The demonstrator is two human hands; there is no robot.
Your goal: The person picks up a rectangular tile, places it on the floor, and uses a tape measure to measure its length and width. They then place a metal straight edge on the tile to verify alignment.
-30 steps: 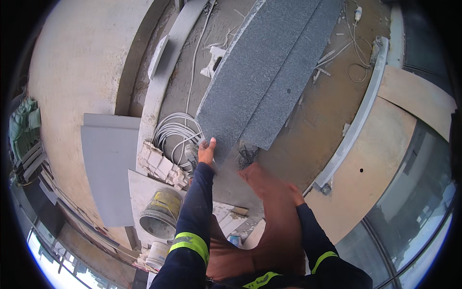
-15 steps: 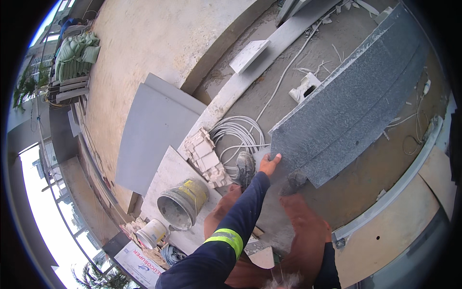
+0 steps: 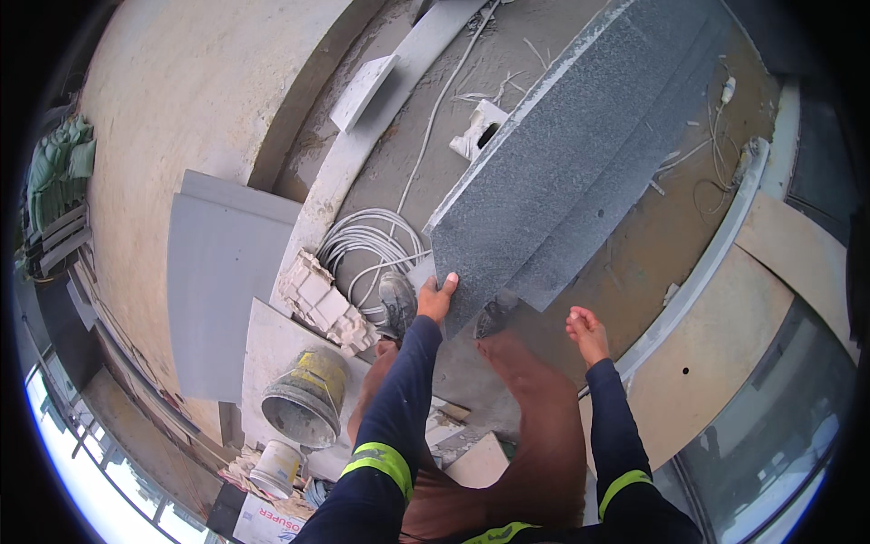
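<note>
My left hand (image 3: 437,296) is closed on the lower left end of a long, dark grey speckled slab (image 3: 544,136) with a pale rough edge. A second slab or strip (image 3: 616,218) lies along its right side. My right hand (image 3: 587,331) is raised just below the right slab's lower corner, apart from it, fingers curled; whether it holds anything is unclear. My shoes (image 3: 396,299) stand at the slab's lower end, beside a coil of pale cable (image 3: 362,232) and broken pale tile pieces (image 3: 313,299).
A dented bucket (image 3: 304,403) and smaller white pail (image 3: 276,467) stand lower left. Grey boards (image 3: 217,290) lie left beside a curved step edge (image 3: 281,136); green sacks (image 3: 59,168) are piled far left. A metal strip (image 3: 716,263), tan boards (image 3: 698,363) and loose cable (image 3: 723,136) lie right.
My right hand has come up from beside my thigh toward the slab's end. My left hand stays on the slab. The view swung left, then partly back.
</note>
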